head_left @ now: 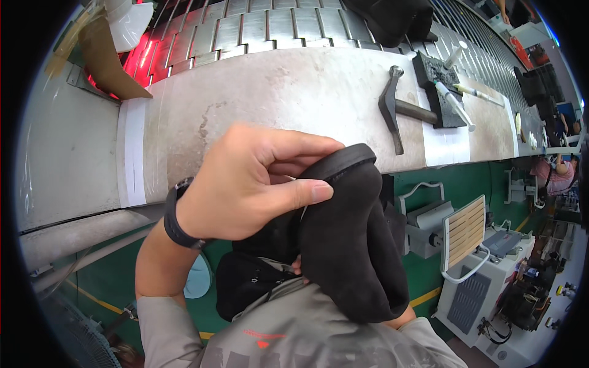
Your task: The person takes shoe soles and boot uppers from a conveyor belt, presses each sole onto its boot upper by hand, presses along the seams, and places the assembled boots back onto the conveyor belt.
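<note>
A black boot [340, 227] with a suede-like surface is held up in front of my chest, its heel and the black sole edge toward the bench. My left hand [251, 184] pinches that sole edge at the heel between thumb and fingers. Most of my right hand [297, 265] is hidden behind the boot; only a few fingertips show, curled round its left side. The boot's shaft hangs down toward my right forearm [402, 319]. Below my left wrist lies a black item with eyelets [251, 282], partly covered, whose kind I cannot make out.
On the pale bench [276, 92] lie a hammer [392, 110] and a black block [438, 86] with syringes [454, 104]. Beyond runs a metal slat conveyor [264, 27] carrying another black boot [399, 18]. Cardboard [107, 55] stands left. A wood-slatted chair [464, 230] and a person [555, 175] are right.
</note>
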`<move>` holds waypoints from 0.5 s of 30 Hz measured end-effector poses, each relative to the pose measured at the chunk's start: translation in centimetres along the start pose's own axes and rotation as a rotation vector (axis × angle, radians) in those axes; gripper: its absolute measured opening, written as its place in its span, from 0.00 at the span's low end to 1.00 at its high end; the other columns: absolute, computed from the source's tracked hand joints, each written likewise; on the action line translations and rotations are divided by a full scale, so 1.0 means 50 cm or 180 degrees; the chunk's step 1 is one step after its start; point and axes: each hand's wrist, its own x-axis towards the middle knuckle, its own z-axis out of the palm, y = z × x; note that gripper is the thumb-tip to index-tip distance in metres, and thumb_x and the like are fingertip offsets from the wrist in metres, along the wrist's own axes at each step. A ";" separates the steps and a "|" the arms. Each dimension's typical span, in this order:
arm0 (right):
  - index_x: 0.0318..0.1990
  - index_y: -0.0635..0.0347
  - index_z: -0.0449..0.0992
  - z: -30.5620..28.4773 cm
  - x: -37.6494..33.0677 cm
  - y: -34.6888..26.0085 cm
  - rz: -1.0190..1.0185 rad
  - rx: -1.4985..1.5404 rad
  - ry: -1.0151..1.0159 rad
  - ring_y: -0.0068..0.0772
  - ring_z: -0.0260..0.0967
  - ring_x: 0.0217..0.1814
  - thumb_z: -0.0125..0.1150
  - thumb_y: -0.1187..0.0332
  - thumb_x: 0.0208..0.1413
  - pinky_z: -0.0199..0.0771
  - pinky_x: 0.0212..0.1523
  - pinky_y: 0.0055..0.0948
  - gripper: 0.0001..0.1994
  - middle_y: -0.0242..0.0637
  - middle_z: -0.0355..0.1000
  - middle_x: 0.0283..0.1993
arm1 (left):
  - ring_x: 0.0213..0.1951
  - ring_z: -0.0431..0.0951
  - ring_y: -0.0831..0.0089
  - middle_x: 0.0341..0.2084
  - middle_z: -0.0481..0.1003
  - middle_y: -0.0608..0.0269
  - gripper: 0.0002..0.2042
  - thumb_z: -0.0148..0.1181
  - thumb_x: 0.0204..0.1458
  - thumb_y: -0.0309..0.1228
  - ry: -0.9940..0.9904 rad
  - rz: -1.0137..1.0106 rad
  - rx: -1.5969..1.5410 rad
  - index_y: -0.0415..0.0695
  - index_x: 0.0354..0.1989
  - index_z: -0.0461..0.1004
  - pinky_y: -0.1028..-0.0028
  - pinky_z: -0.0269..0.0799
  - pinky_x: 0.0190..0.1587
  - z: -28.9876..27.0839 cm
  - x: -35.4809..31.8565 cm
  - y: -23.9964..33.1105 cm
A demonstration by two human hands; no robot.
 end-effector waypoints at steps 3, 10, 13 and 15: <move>0.80 0.65 0.56 -0.003 0.002 -0.002 -0.0067 -0.0050 -0.0033 0.27 0.73 0.65 0.77 0.62 0.63 0.75 0.66 0.27 0.44 0.40 0.75 0.65 | 0.55 0.86 0.66 0.53 0.84 0.47 0.27 0.74 0.56 0.18 0.0153 0.0031 0.0160 0.30 0.66 0.75 0.68 0.82 0.60 0.018 -0.009 -0.003; 0.79 0.64 0.57 -0.008 0.002 0.003 -0.0131 -0.0095 -0.0090 0.28 0.74 0.65 0.76 0.63 0.63 0.76 0.66 0.29 0.42 0.41 0.76 0.64 | 0.55 0.85 0.68 0.54 0.84 0.48 0.38 0.83 0.48 0.24 0.0273 0.0175 0.1127 0.30 0.68 0.73 0.68 0.82 0.59 0.036 -0.014 -0.017; 0.79 0.64 0.58 -0.006 0.003 0.004 -0.0156 -0.0117 -0.0126 0.29 0.74 0.65 0.76 0.64 0.64 0.76 0.66 0.30 0.42 0.41 0.76 0.64 | 0.55 0.85 0.69 0.53 0.84 0.48 0.36 0.82 0.50 0.22 0.0353 0.0064 0.1203 0.29 0.68 0.72 0.69 0.82 0.59 0.041 -0.016 -0.018; 0.79 0.63 0.58 -0.004 0.004 0.005 -0.0187 -0.0136 -0.0149 0.29 0.74 0.65 0.76 0.64 0.64 0.76 0.66 0.30 0.41 0.41 0.76 0.64 | 0.55 0.84 0.70 0.53 0.84 0.48 0.35 0.80 0.51 0.21 0.0443 -0.0020 0.1284 0.29 0.68 0.72 0.70 0.82 0.59 0.048 -0.021 -0.020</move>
